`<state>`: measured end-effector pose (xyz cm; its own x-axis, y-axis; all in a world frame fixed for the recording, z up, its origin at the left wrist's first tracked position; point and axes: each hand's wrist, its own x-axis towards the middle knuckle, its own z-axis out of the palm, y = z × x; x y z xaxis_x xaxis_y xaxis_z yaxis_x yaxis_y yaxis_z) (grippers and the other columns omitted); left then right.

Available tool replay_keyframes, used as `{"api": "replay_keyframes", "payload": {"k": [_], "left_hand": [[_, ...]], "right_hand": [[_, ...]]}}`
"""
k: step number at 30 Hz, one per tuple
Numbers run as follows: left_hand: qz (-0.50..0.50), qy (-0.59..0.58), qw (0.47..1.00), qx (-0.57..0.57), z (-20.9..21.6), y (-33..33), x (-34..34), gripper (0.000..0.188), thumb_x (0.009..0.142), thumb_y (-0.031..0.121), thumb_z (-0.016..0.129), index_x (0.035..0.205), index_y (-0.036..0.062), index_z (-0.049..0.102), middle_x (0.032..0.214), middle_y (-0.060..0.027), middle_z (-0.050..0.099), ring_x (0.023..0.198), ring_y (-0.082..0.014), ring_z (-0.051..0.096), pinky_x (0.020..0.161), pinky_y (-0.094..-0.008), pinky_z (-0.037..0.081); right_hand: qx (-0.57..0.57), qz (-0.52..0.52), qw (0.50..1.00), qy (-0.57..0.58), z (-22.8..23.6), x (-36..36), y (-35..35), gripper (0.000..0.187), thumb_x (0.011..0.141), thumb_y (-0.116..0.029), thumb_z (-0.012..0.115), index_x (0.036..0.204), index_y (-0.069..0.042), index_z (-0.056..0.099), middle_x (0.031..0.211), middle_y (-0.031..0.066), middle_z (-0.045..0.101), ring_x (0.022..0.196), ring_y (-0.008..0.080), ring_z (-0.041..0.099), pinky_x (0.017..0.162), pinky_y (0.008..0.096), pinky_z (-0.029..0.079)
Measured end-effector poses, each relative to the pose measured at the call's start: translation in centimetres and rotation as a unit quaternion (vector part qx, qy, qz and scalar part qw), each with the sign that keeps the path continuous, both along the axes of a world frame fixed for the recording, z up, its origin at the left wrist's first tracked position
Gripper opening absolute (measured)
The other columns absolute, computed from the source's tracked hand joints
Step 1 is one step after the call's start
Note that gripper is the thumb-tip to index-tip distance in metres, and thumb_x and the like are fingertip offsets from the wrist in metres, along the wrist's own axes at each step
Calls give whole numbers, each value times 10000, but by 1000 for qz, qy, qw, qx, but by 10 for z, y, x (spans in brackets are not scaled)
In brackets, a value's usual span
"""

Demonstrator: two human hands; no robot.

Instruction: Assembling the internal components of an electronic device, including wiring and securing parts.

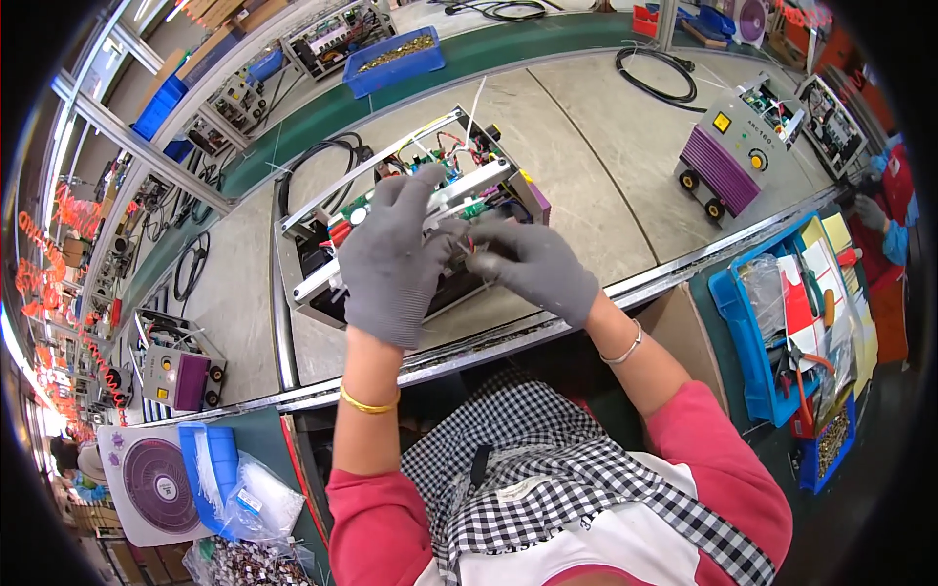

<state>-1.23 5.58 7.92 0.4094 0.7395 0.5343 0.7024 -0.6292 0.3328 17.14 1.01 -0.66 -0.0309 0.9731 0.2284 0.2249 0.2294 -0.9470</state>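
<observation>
An open-framed electrical machine (318, 283) lies in front of me on the work surface, with green circuit boards and coloured wires inside. A thin white strip (477, 105) sticks up from its far side. My left hand (391, 259), in a grey glove, is over its near left part, fingers curled down among the parts. Beside it my right hand (537, 269), gloved too, pinches at the near edge of the machine, its fingertips meeting those of the left. A bit of red wire shows at the fingertips; what each hand grips is mostly hidden.
A finished-looking purple and grey machine (728, 156) stands at right, another (181, 366) at left. A black cable (655, 93) lies coiled on the far surface. A blue tray (752, 322) of tools and a blue bin (396, 61) of brass parts flank the line. A fan (161, 488) sits lower left.
</observation>
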Motion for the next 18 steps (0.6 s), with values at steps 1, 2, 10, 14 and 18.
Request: {"api": "replay_keyframes", "payload": {"k": [1, 2, 10, 14, 18], "left_hand": [[-25, 60, 998, -8, 9, 5, -1, 598, 814, 186, 856, 1372, 186, 641, 1178, -97, 716, 919, -280, 728, 800, -370, 575], [-47, 66, 996, -29, 15, 9, -2, 599, 786, 214, 855, 1349, 217, 650, 1226, -97, 709, 930, -320, 726, 790, -418, 572], [6, 121, 991, -64, 15, 20, 5, 512, 822, 260, 825, 1302, 187, 662, 1124, -98, 742, 915, -313, 734, 768, -415, 569], [64, 159, 985, -26, 7, 16, 21, 465, 827, 271, 808, 1252, 160, 657, 1060, -112, 741, 896, -318, 739, 749, -415, 576], [123, 218, 968, -27, -2, 14, 34, 452, 824, 269, 801, 1225, 153, 627, 977, -116, 718, 878, -315, 739, 715, -424, 580]], "right_hand": [[3, 22, 1000, -10, 0, 1, 3, 297, 986, -291, 705, 1111, -23, 739, 829, 93, 676, 768, 167, 640, 732, 324, 521], [5, 43, 999, -19, 0, 1, 6, 304, 990, -298, 702, 1101, -17, 741, 821, 89, 679, 761, 163, 639, 716, 326, 519], [-150, -5, 976, 160, 7, -7, 17, 412, 1037, -380, 657, 905, -1, 750, 682, 40, 644, 647, 111, 612, 610, 300, 489], [-135, -35, 984, 112, 7, -8, 19, 426, 1047, -387, 641, 903, -2, 754, 692, 21, 655, 646, 88, 610, 588, 276, 476], [102, -141, 985, 0, 10, -7, 11, 389, 1050, -368, 638, 1005, 0, 757, 773, 26, 695, 655, 75, 606, 597, 270, 480]]}}
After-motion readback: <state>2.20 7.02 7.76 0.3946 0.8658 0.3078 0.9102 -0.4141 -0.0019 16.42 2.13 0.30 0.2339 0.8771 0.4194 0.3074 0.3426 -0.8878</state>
